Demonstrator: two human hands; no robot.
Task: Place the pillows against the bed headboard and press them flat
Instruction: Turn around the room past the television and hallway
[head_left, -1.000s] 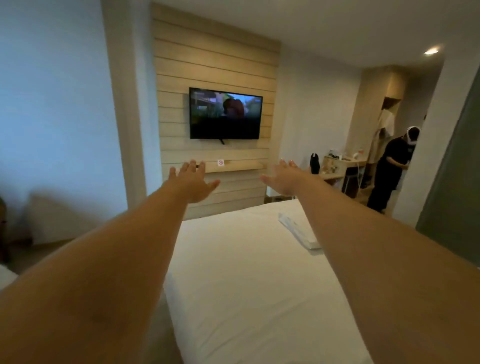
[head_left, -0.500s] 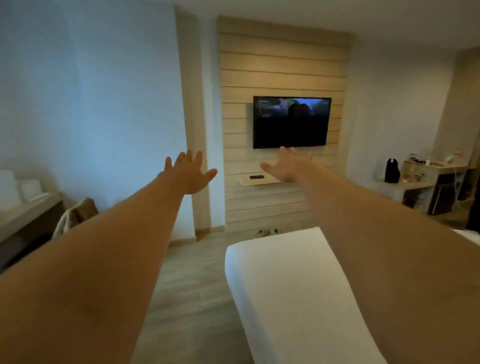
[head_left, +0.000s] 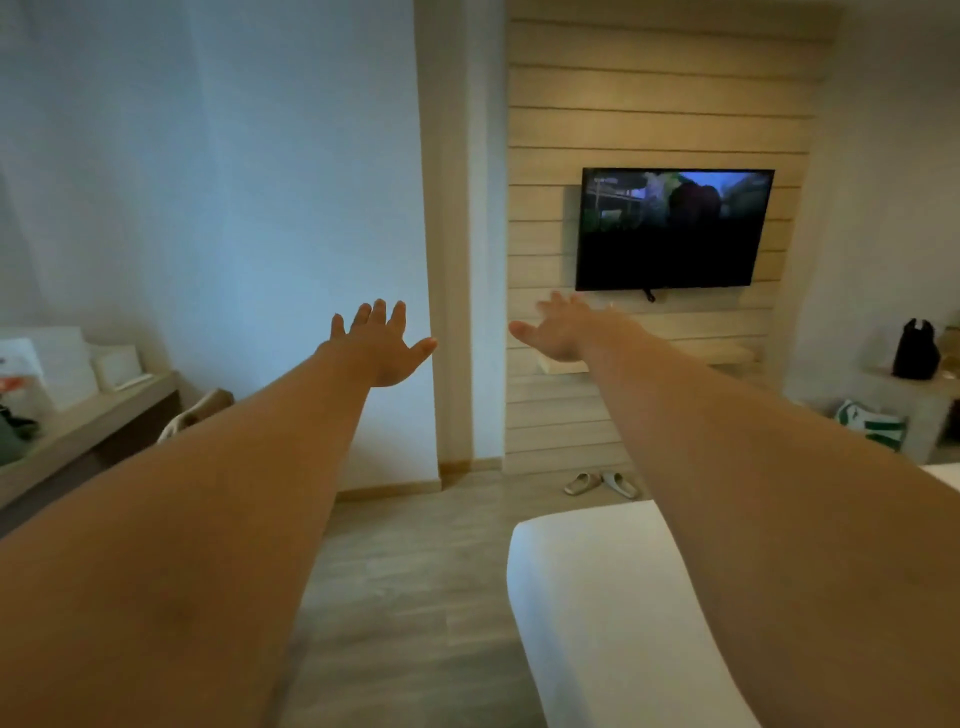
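Both my arms are stretched straight out in front of me at about chest height. My left hand is open with its fingers spread and holds nothing. My right hand is open too, palm turned inward, also holding nothing. The foot end of the white bed fills the lower right, under my right forearm. No pillow and no headboard are in view.
A wall-mounted TV hangs on a slatted wood panel ahead. A pair of slippers lies on the wood floor near the panel. A desk with cards stands at left; a shelf with a black bag at right.
The view has swung left: the TV and bed have shifted right in the frame, and the desk at left has come into view. The person at the far right is gone from view. Both hands stay open.
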